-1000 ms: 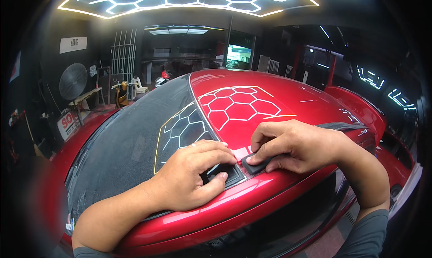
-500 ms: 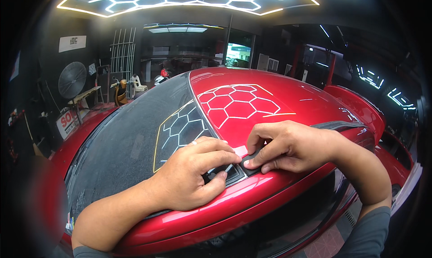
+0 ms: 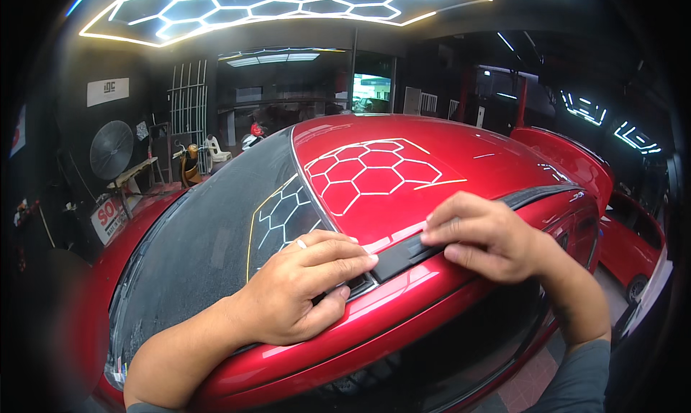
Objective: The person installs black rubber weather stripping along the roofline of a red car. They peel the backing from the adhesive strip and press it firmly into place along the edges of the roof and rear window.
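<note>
A black roof trim strip (image 3: 394,260) lies along the near edge of the red car roof (image 3: 446,154), its squared front end close to the windshield's top corner. My left hand (image 3: 306,287) rests over that corner, fingers stretched out and thumb apart, the index fingertip touching the strip's front end. Farther back along the strip, my right hand (image 3: 489,239) has its bent fingers on it and the thumb low on the near side. Beneath that hand, part of the strip is hidden. The dark windshield (image 3: 209,226) spreads out to the left.
The red side frame (image 3: 324,366) of the car curves along the near side, above the dark side window (image 3: 446,341). A large fan (image 3: 111,150), a bench and a white chair (image 3: 217,150) stand back left. Another red car (image 3: 630,236) is at right.
My right hand has slid back along the trim strip and its pinch has loosened, uncovering the strip's front end. My left hand stays at the windshield corner. The view has shifted slightly.
</note>
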Demonstrator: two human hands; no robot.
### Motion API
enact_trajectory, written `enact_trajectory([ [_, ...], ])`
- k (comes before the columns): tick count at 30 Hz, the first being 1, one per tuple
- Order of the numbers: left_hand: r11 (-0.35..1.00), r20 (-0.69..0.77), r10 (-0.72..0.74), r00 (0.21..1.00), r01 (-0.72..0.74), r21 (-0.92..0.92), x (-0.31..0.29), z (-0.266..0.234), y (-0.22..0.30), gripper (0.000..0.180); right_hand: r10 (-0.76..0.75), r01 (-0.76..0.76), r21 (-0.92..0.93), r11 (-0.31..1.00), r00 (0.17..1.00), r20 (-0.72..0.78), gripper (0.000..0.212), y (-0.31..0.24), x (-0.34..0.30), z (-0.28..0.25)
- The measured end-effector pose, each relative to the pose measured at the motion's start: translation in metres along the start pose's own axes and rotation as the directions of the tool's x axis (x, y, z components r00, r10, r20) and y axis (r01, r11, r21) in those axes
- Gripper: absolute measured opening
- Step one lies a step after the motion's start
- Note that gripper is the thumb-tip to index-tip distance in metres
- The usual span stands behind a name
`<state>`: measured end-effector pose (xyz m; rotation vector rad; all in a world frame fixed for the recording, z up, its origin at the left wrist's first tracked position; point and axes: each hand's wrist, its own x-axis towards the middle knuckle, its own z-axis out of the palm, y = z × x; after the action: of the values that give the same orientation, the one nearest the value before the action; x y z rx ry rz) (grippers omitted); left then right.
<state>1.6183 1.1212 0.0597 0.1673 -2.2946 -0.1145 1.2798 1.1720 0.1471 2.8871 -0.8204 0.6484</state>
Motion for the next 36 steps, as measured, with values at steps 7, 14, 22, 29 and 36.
enact_trajectory([
  [7, 0.984, 0.173, 0.064, 0.983, -0.091, 0.152, 0.019, -0.006, 0.017, 0.049, -0.146, 0.126, -0.270, 0.955, 0.988, -0.057, 0.060, -0.028, 0.001, 0.033],
  [14, 0.937, 0.170, 0.038, 0.985, -0.095, 0.336, 0.032, -0.001, 0.037, 0.055, -0.044, 0.030, -0.329, 0.944, 0.998, -0.037, 0.068, -0.044, 0.011, 0.034],
  [22, 0.946, 0.096, 0.017, 0.995, -0.047, 0.320, 0.015, 0.003, 0.041, 0.059, 0.106, -0.223, -0.422, 0.879, 0.953, -0.283, 0.083, 0.010, -0.092, 0.000],
  [29, 0.881, 0.069, -0.096, 0.993, 0.052, 0.470, 0.065, 0.062, 0.065, 0.072, 0.051, -0.190, -0.397, 0.898, 0.941, -0.336, 0.068, -0.001, -0.058, 0.024],
  [36, 0.867, 0.047, -0.235, 0.971, 0.187, 0.463, 0.082, 0.060, 0.079, 0.079, 0.067, -0.249, -0.426, 0.869, 0.915, -0.398, 0.069, -0.017, -0.048, 0.036],
])
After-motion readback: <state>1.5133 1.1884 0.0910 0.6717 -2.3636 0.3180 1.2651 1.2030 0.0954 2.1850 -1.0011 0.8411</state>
